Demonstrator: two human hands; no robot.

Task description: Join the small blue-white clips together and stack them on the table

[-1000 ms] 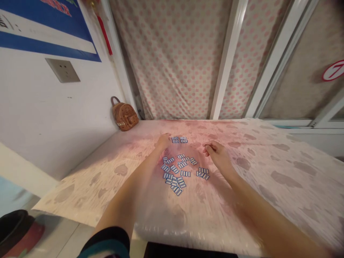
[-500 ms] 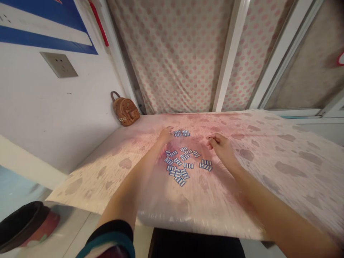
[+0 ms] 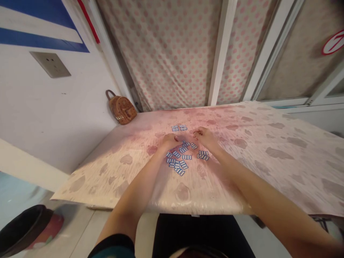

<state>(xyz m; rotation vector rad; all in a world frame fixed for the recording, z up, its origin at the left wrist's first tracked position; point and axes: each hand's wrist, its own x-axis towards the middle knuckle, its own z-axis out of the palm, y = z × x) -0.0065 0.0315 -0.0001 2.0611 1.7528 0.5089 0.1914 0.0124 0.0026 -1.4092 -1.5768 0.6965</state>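
Both hands, left hand (image 3: pixel 170 141) and right hand (image 3: pixel 204 137), rest curled and empty on the scattered small blue-and-white rectangular tiles (image 3: pixel 179 162), a neat tile row (image 3: pixel 179 127) lying at twelve o'clock.

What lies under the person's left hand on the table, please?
The left hand rests on the heap of small blue-and-white rectangular tiles; tiles show at its near edge. Whether more lie beneath the palm is hidden, as is any grip.

We see warm, dim indoor light tinting the glossy leaf-patterned plastic table cover (image 3: pixel 242 172) pink, soft motion blur throughout, and wide-angle bending of the white window frames (image 3: pixel 220 53) at the edges
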